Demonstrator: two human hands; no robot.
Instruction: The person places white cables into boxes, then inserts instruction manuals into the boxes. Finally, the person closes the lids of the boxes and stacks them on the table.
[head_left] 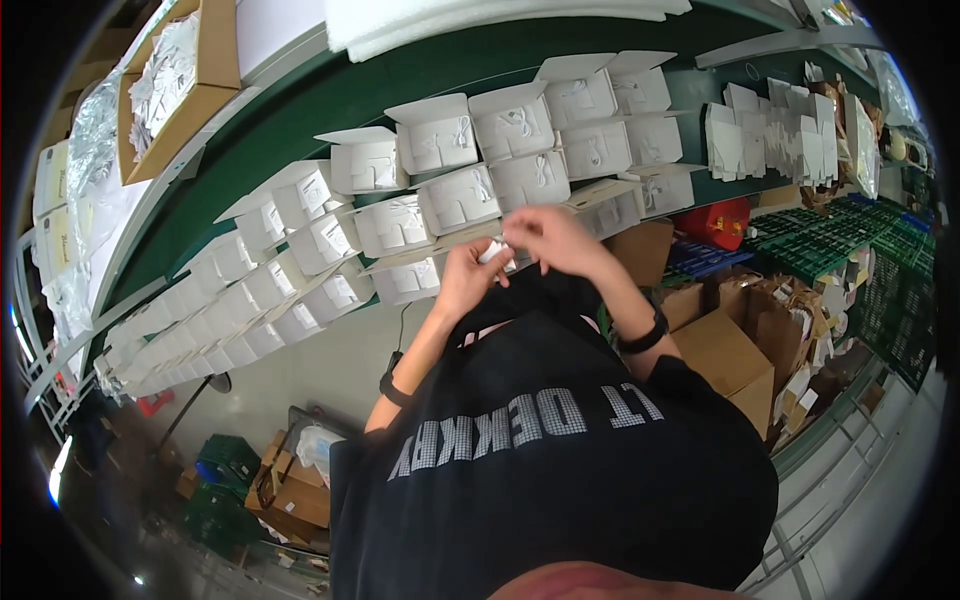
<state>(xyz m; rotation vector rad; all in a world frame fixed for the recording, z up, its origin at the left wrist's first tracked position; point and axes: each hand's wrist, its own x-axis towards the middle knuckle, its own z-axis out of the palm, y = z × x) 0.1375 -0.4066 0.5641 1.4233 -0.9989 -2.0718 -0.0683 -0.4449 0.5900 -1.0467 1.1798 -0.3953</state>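
Observation:
In front of my chest, my left hand (472,277) pinches a small white piece (494,250) between thumb and fingers. Its exact kind is too small to make out. Close beside it on the right, my right hand (556,240) is curled with bent fingertips drawn together near the white piece; what they grip, if anything, is hidden. Just beyond my hands stand rows of open white boxes (462,200), lids folded back. Several on the right hold a coiled white cable (519,122). Those nearer the left show white inserts (335,236).
The boxes stand on a long green bench (290,130). A carton of white paper pieces (220,60) sits far left, and white foam sheets (480,20) lie along the back. Folded white cartons (770,130) stack at right, near a red bin (715,222) and a brown carton (720,360).

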